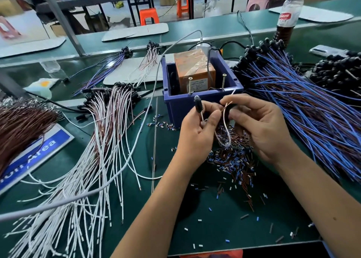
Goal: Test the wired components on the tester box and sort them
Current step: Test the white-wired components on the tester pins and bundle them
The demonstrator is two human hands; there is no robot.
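Observation:
The tester box (197, 73) is an orange unit in a blue bin (203, 99), with two upright screws at its front edge. Just in front of the bin, my left hand (197, 128) holds one wired component (197, 104) by its black head, tip up. Its white and brown leads (224, 128) loop down between my hands. My right hand (257, 124) pinches the bare lead ends close to the bin's front wall.
A pile of white-and-brown wired components (101, 140) spreads on the left. A large heap of blue-and-brown ones (304, 101) lies on the right. Cut insulation bits (234, 164) litter the green mat under my hands. A bottle (287, 15) stands at the back right.

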